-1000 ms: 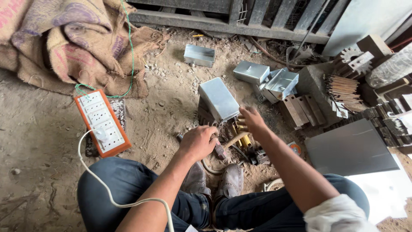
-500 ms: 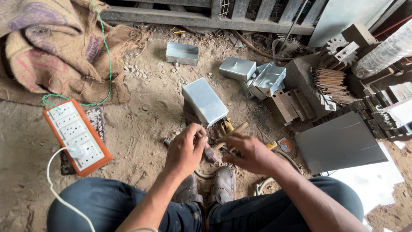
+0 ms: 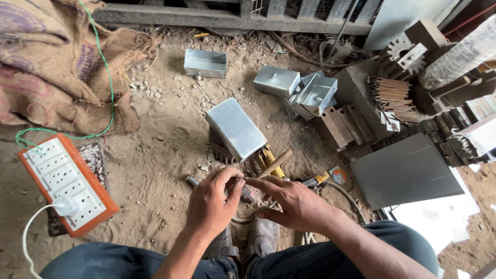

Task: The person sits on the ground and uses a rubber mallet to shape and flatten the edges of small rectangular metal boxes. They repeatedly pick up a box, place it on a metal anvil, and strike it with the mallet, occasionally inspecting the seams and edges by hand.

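While my left hand (image 3: 211, 202) pinches a small metal tool (image 3: 192, 181) low in the centre of the frame, its long axis running left to right, my right hand (image 3: 292, 199) lies flat beside it, fingers almost touching. The wooden-handled hammer (image 3: 274, 164) and the metal box (image 3: 236, 128) lie just above them.

The person's left hand (image 3: 211, 204) and right hand (image 3: 294, 202) are bare, with no gloves, rings or watch, and both forearms are uncovered up to the near edge of the view. Dark blue trousers (image 3: 361, 256) cover both legs, and worn, dusty grey-brown shoes (image 3: 263, 237) show between the knees.
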